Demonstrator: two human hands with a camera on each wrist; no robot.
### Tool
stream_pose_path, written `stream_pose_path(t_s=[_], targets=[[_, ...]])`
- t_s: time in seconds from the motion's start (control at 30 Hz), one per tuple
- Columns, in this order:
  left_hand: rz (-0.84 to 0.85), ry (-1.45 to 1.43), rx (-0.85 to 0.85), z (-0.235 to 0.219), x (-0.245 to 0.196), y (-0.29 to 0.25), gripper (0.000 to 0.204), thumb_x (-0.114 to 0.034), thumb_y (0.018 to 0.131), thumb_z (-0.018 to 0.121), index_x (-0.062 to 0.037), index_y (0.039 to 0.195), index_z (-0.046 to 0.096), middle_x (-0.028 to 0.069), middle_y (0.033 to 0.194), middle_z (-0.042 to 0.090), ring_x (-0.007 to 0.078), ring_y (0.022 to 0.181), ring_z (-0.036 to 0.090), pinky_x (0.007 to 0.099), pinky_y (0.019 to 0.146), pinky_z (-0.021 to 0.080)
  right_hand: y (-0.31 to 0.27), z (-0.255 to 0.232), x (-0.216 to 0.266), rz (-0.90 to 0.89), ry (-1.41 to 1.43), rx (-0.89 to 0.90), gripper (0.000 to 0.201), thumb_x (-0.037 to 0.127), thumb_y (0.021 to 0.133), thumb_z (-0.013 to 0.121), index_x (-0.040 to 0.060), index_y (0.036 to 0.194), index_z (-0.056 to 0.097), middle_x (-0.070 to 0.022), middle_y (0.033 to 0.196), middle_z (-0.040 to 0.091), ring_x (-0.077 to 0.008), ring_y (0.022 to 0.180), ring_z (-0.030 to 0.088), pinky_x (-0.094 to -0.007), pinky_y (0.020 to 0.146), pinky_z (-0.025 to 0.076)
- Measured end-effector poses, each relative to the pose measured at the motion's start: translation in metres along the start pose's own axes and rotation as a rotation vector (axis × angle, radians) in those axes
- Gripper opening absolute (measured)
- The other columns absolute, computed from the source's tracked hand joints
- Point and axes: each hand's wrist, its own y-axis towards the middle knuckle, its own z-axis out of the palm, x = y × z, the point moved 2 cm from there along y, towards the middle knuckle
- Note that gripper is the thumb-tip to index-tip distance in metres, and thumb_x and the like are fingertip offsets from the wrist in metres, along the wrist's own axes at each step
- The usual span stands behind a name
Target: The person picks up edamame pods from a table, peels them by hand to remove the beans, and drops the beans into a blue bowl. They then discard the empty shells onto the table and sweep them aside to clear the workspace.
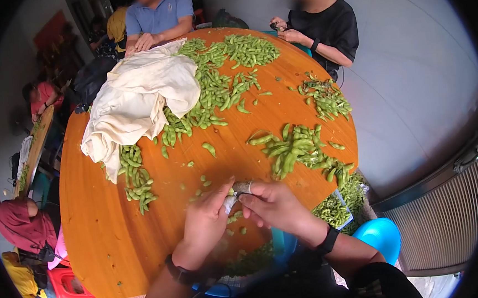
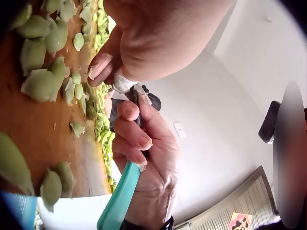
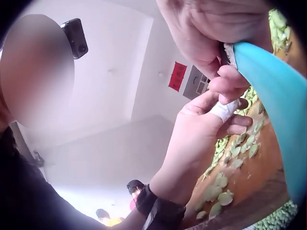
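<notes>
My left hand (image 1: 206,217), white tape round its thumb (image 2: 123,82), meets my right hand (image 1: 279,204) over the near table edge. A bit of green bean pod (image 1: 231,192) shows between the left thumb and index finger; the rest is hidden. My right fingers curl round a tool with a teal handle (image 2: 120,199), which sticks out below the little finger. A worn grey wrap (image 1: 244,187) is at the right fingertips; the tool's tip is hidden there. Opened pale green pods (image 2: 41,86) lie on the wood beside the hands.
On the round wooden table (image 1: 100,230) lie a pile of green pods (image 1: 294,150) and a cream cloth (image 1: 135,95) over more pods. Two people sit across it. A blue stool (image 1: 379,239) and a crate of pods (image 1: 335,211) stand at right.
</notes>
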Motion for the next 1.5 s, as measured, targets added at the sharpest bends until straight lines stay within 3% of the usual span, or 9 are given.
stream_pose_path(t_s=[0.33, 0.43, 0.6, 0.7, 0.8, 0.97, 1.13, 1.23, 1.5], targets=[[0.033, -0.117, -0.006, 0.002, 0.009, 0.0, 0.047, 0.009, 0.081, 0.056, -0.0067, 0.125, 0.058, 0.0161, 0.095, 0.067, 0.0274, 0.082, 0.068, 0.0342, 0.069, 0.054, 0.007, -0.004, -0.011, 0.048, 0.247, 0.046, 0.014, 0.013, 0.098, 0.051, 0.0078, 0.099, 0.064, 0.0037, 0.065, 0.055, -0.003, 0.047, 0.045, -0.0187, 0.041, 0.034], [-0.156, -0.508, 0.134, 0.003, 0.012, 0.001, 0.04, 0.011, 0.09, 0.046, -0.0031, 0.126, 0.055, 0.0105, 0.106, 0.065, 0.0172, 0.092, 0.067, 0.0291, 0.076, 0.057, 0.007, -0.006, -0.003, 0.101, 0.264, 0.037, 0.014, 0.013, 0.098, 0.051, 0.0076, 0.098, 0.064, 0.0035, 0.065, 0.056, -0.0024, 0.047, 0.045, -0.0181, 0.039, 0.032], [-0.307, -0.856, 0.129, 0.003, 0.01, 0.007, 0.031, 0.007, 0.093, 0.043, 0.0002, 0.122, 0.051, 0.0118, 0.102, 0.064, 0.0186, 0.089, 0.067, 0.0286, 0.073, 0.057, 0.009, -0.01, 0.001, 0.131, 0.207, 0.024, 0.015, 0.013, 0.098, 0.051, 0.0077, 0.098, 0.065, 0.004, 0.064, 0.055, -0.0025, 0.046, 0.045, -0.0183, 0.04, 0.033], [-0.44, -0.816, 0.106, -0.001, 0.006, 0.008, 0.026, 0.01, 0.089, 0.045, 0.0013, 0.11, 0.057, 0.0069, 0.095, 0.065, 0.014, 0.077, 0.067, 0.0239, 0.065, 0.055, 0.003, -0.007, 0.006, 0.068, 0.069, -0.024, 0.014, 0.011, 0.096, 0.052, 0.0071, 0.098, 0.065, 0.004, 0.062, 0.054, -0.0027, 0.047, 0.045, -0.0195, 0.042, 0.034], [-0.262, -0.409, 0.095, -0.003, 0.007, 0.007, 0.021, 0.007, 0.088, 0.049, -0.0006, 0.105, 0.059, 0.0036, 0.091, 0.062, 0.0093, 0.069, 0.061, 0.022, 0.059, 0.05, 0.0, -0.008, 0.003, -0.055, -0.108, -0.064, 0.014, 0.007, 0.094, 0.052, 0.0062, 0.099, 0.065, 0.0028, 0.062, 0.054, -0.0037, 0.05, 0.045, -0.0216, 0.045, 0.036], [-0.324, -0.167, 0.098, -0.001, -0.004, 0.007, 0.02, 0.002, 0.081, 0.056, -0.002, 0.1, 0.059, 0.0094, 0.094, 0.063, 0.0212, 0.076, 0.061, 0.0311, 0.07, 0.049, -0.007, -0.012, 0.004, -0.082, -0.209, -0.045, 0.012, 0.004, 0.092, 0.053, 0.0047, 0.098, 0.063, -0.003, 0.063, 0.054, -0.007, 0.054, 0.044, -0.0252, 0.051, 0.038], [-0.064, 0.176, 0.172, -0.019, -0.014, 0.01, 0.025, 0.003, 0.076, 0.056, -0.0031, 0.099, 0.061, 0.0147, 0.097, 0.06, 0.035, 0.089, 0.058, 0.0427, 0.078, 0.049, -0.014, -0.05, 0.007, -0.453, -0.738, -0.306, 0.011, 0.006, 0.084, 0.057, 0.0031, 0.095, 0.061, -0.019, 0.074, 0.061, -0.0329, 0.062, 0.062, -0.0416, 0.057, 0.049], [0.003, 0.531, 0.037, -0.038, -0.008, 0.031, 0.027, 0.004, 0.074, 0.057, -0.0019, 0.1, 0.063, 0.016, 0.108, 0.058, 0.0376, 0.1, 0.054, 0.0425, 0.087, 0.047, -0.021, -0.075, 0.006, -0.384, -1.191, -0.349, 0.008, 0.009, 0.082, 0.056, 0.0009, 0.084, 0.055, -0.0199, 0.074, 0.06, -0.0395, 0.069, 0.062, -0.0461, 0.059, 0.051], [0.044, 0.41, 0.226, -0.013, 0.056, 0.105, 0.026, 0.0, 0.079, 0.061, -0.004, 0.105, 0.064, 0.0115, 0.101, 0.061, 0.0348, 0.091, 0.06, 0.0416, 0.078, 0.05, -0.018, -0.038, 0.013, -0.437, -0.977, -0.082, 0.018, 0.005, 0.081, 0.053, 0.0003, 0.098, 0.055, -0.0187, 0.076, 0.061, -0.0379, 0.071, 0.063, -0.0443, 0.059, 0.051]])
